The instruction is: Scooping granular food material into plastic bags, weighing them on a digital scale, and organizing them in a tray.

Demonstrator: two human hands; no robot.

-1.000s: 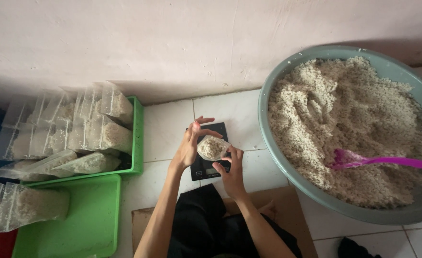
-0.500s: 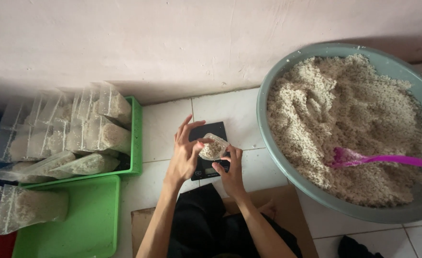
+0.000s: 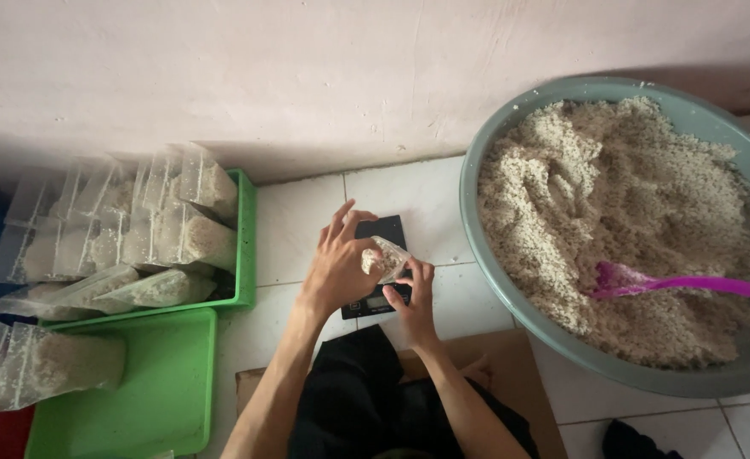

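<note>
Just above the black scale (image 3: 373,297), both hands' grip (image 3: 409,293) on a small filled bag (image 3: 383,259).

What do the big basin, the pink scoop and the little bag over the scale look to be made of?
Basin: likely moulded plastic, matte grey-green with a smooth rolled rim. Scoop: glossy magenta plastic, one piece. Bag: thin clear plastic film, wrinkled, its grainy filling showing through, pinched by the left hand and right hand.

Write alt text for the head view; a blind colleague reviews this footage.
Both hands, left hand and right hand, hold a small clear bag of pale grains over a black scale; grain-filled basin right, filled bags left.
</note>
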